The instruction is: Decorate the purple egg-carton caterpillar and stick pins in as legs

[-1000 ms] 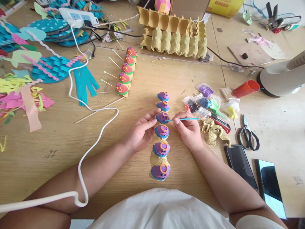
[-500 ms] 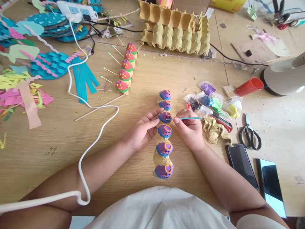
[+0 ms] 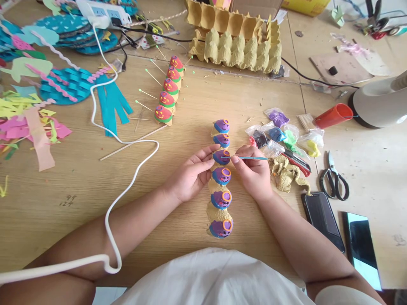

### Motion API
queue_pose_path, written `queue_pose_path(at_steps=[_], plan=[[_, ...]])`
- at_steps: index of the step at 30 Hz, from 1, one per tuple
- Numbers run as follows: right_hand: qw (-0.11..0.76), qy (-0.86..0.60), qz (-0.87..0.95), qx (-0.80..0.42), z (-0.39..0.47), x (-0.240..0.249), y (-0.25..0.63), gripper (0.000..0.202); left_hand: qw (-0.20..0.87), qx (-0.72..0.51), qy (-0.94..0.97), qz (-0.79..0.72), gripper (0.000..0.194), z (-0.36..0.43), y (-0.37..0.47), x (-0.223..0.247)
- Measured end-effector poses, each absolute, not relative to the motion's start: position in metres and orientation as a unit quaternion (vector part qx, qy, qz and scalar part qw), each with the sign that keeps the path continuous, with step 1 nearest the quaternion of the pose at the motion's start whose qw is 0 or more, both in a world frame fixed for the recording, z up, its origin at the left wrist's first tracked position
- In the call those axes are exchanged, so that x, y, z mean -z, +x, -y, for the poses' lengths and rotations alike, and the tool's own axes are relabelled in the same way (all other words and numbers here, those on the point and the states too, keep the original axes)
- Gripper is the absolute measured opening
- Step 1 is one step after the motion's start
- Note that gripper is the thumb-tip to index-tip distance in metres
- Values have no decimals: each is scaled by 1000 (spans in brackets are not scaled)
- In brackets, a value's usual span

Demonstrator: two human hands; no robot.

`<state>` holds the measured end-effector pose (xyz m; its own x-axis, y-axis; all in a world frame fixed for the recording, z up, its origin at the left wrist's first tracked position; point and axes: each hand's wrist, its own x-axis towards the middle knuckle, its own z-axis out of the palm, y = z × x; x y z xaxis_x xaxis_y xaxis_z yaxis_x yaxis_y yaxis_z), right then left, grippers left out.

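A strip of egg carton (image 3: 219,212) lies lengthwise in front of me, its bumps covered in purple and blue clay with orange rings and small facial details. My left hand (image 3: 195,173) grips the strip's left side at the third bump from the far end, thumb and fingers closed on it. In my right hand (image 3: 254,173) a thin blue modelling tool (image 3: 256,158) is pinched between thumb and fingers. Its narrow tip reaches left to the purple face of that third bump. Whether the tip presses into the clay is too small to tell.
A second carton strip (image 3: 167,99) with red and green faces stands farther left. To the right are bags of coloured clay (image 3: 276,134), a utility knife (image 3: 297,163), scissors (image 3: 332,178) and two phones (image 3: 322,220). A white cable (image 3: 135,173) crosses my left forearm.
The strip's near end has shifted slightly to the right. The tool's tip stays at the third bump, and both hands keep nearly the same place.
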<state>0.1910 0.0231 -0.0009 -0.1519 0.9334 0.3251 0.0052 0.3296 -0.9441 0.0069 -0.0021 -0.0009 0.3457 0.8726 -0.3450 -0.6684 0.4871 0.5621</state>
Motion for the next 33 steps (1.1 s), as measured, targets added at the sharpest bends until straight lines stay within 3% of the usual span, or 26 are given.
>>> queue_pose_path(at_steps=[33], plan=[[514, -394, 644, -407, -23, 0, 190, 33, 803, -478, 156, -321, 33, 2, 7, -1]])
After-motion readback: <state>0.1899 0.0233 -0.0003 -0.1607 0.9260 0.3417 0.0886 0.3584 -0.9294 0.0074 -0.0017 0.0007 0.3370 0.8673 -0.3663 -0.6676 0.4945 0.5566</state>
